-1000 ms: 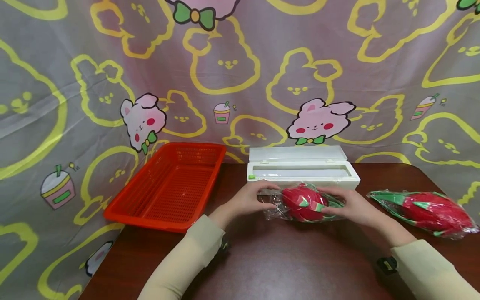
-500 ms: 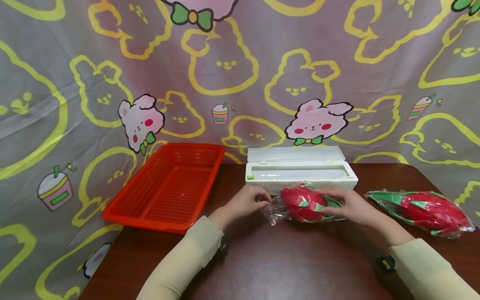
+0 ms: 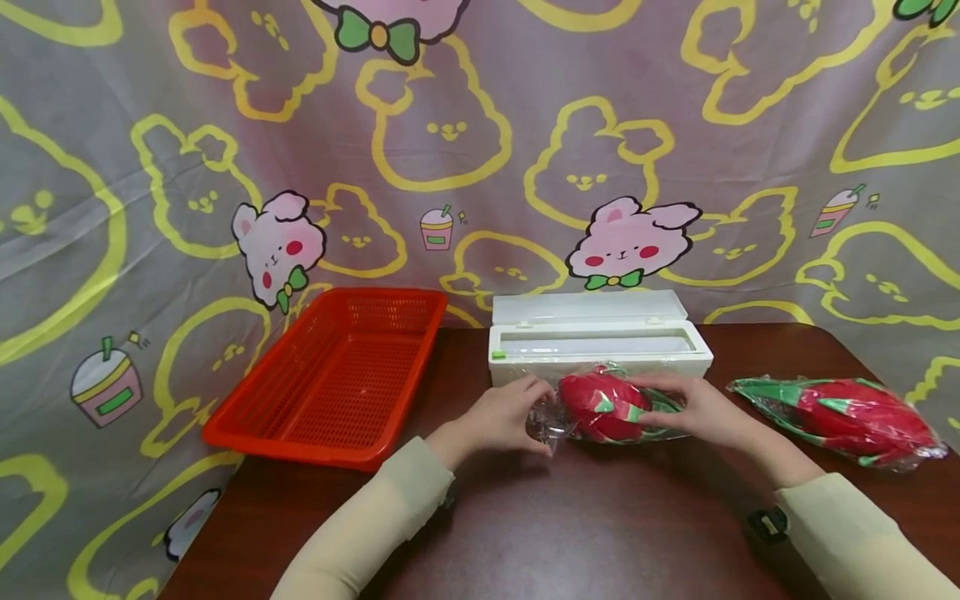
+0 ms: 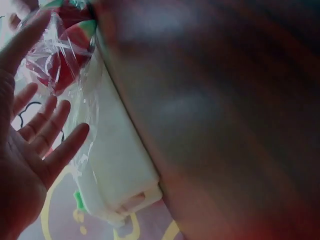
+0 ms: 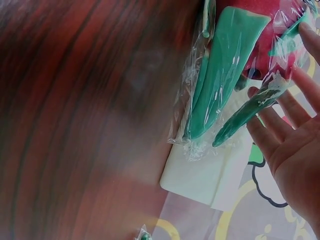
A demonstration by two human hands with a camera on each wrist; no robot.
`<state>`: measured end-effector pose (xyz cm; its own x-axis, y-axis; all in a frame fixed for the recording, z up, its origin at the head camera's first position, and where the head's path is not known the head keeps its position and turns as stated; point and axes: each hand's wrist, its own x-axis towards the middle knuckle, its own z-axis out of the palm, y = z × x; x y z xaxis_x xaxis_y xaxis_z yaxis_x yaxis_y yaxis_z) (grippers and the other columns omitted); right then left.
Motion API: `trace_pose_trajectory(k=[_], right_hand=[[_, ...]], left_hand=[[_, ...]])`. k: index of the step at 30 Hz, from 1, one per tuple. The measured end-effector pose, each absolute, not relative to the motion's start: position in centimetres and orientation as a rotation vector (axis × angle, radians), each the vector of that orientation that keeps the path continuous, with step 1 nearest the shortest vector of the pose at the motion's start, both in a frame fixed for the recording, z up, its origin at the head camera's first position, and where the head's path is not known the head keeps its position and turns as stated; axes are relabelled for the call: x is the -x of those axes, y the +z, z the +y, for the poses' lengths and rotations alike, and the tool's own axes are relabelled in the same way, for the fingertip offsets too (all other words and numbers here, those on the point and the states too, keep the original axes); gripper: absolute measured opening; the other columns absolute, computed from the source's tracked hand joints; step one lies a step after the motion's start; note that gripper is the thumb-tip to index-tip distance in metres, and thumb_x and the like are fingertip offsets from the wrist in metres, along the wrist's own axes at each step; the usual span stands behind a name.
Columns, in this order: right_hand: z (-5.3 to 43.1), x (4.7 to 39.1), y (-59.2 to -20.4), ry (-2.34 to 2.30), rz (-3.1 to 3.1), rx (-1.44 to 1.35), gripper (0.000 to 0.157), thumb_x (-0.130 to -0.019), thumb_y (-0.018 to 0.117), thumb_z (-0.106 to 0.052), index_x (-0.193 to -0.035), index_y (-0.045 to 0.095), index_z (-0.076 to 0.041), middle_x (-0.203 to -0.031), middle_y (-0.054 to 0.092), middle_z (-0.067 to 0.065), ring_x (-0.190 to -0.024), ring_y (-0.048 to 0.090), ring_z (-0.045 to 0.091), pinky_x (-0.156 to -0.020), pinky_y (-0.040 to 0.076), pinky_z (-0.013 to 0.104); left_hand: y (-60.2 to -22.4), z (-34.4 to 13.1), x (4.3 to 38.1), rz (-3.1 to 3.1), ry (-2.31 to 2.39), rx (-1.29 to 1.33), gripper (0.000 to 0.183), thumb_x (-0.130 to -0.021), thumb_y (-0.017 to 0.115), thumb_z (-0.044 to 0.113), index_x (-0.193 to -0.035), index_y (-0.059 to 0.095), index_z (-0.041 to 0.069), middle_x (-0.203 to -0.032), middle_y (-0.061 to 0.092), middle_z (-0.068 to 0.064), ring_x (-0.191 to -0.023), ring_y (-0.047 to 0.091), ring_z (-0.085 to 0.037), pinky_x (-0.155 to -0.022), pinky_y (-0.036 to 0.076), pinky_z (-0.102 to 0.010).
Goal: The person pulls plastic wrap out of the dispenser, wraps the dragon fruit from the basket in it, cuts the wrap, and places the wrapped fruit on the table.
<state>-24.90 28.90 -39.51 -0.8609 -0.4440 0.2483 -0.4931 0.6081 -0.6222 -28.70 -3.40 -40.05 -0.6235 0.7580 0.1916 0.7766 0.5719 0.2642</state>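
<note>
A red dragon fruit (image 3: 596,408) with green leaf tips lies on the table in front of a white box, wrapped in clear cling film (image 4: 85,110). At its left end my left hand (image 3: 504,419) is beside the loose film, thumb and fingers spread apart; in the left wrist view the fingers are mostly straight. My right hand (image 3: 701,408) holds the fruit's right end between thumb and fingers. Long green leaf tips (image 5: 227,70) show through the film in the right wrist view, where some of the right fingertips are hidden behind the fruit.
Behind the fruit, the long white cling film dispenser (image 3: 600,367) has its lid raised. To the left is a red plastic basket (image 3: 303,450). A second film-wrapped dragon fruit (image 3: 851,417) lies on the right. A patterned curtain (image 3: 487,100) hangs behind the table.
My left hand has let go of the film end it pinched half a second ago and spread its fingers around it. My right hand stays on the dragon fruit.
</note>
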Motion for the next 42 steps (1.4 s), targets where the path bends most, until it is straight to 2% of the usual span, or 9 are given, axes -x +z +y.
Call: trace_pose_trajectory(k=[9, 14, 20, 24, 33, 37, 39, 42], right_hand=[[29.0, 24.9, -39.4, 1.116, -2.774, -0.775, 0.059, -0.081, 0.08, -0.031, -0.134, 0.059, -0.017, -0.128, 0.06, 0.01, -0.113, 0.054, 0.032, -0.08, 0.054, 0.04], [29.0, 25.0, -39.4, 1.131, -2.785, -0.758, 0.06, -0.08, 0.081, -0.031, -0.134, 0.059, -0.018, -0.128, 0.06, 0.009, -0.114, 0.054, 0.031, -0.08, 0.054, 0.04], [29.0, 25.0, -39.4, 1.143, -2.778, -0.793, 0.059, -0.081, 0.08, -0.028, -0.134, 0.059, -0.016, -0.128, 0.06, 0.01, -0.114, 0.054, 0.033, -0.079, 0.055, 0.04], [28.9, 25.0, -39.3, 1.138, -2.777, -0.789, 0.059, -0.081, 0.08, -0.028, -0.134, 0.059, -0.016, -0.128, 0.06, 0.01, -0.114, 0.054, 0.032, -0.079, 0.054, 0.04], [29.2, 25.0, -39.5, 1.155, -2.781, -0.777, 0.06, -0.08, 0.081, -0.028, -0.135, 0.059, -0.017, -0.129, 0.059, 0.009, -0.115, 0.053, 0.032, -0.08, 0.054, 0.037], [29.2, 25.0, -39.5, 1.165, -2.778, -0.776, 0.059, -0.08, 0.081, -0.028, -0.134, 0.059, -0.017, -0.129, 0.059, 0.01, -0.115, 0.053, 0.033, -0.081, 0.054, 0.041], [29.1, 25.0, -39.6, 1.168, -2.776, -0.779, 0.059, -0.081, 0.08, -0.028, -0.134, 0.059, -0.018, -0.129, 0.059, 0.01, -0.116, 0.053, 0.034, -0.082, 0.054, 0.043], [29.1, 25.1, -39.6, 1.16, -2.774, -0.789, 0.058, -0.081, 0.08, -0.029, -0.134, 0.059, -0.018, -0.13, 0.059, 0.011, -0.117, 0.052, 0.035, -0.083, 0.054, 0.045]], left_hand=[[-40.4, -2.4, 28.3, -2.751, -0.336, 1.32, 0.063, -0.068, 0.08, 0.062, -0.106, 0.053, 0.021, -0.098, 0.05, 0.008, -0.084, 0.048, -0.006, -0.06, 0.042, -0.02], [-40.5, -2.1, 28.5, -2.755, -0.293, 1.309, 0.043, -0.074, 0.081, 0.048, -0.096, 0.052, 0.023, -0.089, 0.047, 0.011, -0.076, 0.047, -0.005, -0.056, 0.039, -0.022], [-40.6, -2.2, 28.8, -2.75, -0.301, 1.341, 0.013, -0.084, 0.075, 0.032, -0.087, 0.064, 0.025, -0.088, 0.054, 0.011, -0.073, 0.051, -0.001, -0.061, 0.041, -0.019], [-40.5, -2.4, 29.0, -2.752, -0.375, 1.34, 0.006, -0.087, 0.073, 0.025, -0.085, 0.067, 0.025, -0.085, 0.055, 0.013, -0.076, 0.054, -0.001, -0.066, 0.044, -0.017], [-39.3, -2.8, 29.9, -2.559, -0.724, 1.314, 0.007, -0.087, 0.071, 0.006, -0.089, 0.068, 0.012, -0.082, 0.066, 0.004, -0.075, 0.058, -0.008, -0.071, 0.049, -0.019], [-38.4, -2.4, 30.0, -2.532, -0.741, 1.306, 0.008, -0.089, 0.071, 0.011, -0.096, 0.067, 0.011, -0.088, 0.067, 0.002, -0.078, 0.06, -0.008, -0.072, 0.049, -0.017], [-38.1, -2.3, 29.9, -2.531, -0.744, 1.332, 0.023, -0.087, 0.074, 0.018, -0.107, 0.065, 0.012, -0.098, 0.067, 0.002, -0.087, 0.061, -0.009, -0.076, 0.049, -0.017], [-38.1, -2.1, 29.9, -2.571, -0.776, 1.427, 0.057, -0.08, 0.082, 0.027, -0.129, 0.056, 0.016, -0.121, 0.061, 0.003, -0.108, 0.057, -0.01, -0.087, 0.048, -0.02]])
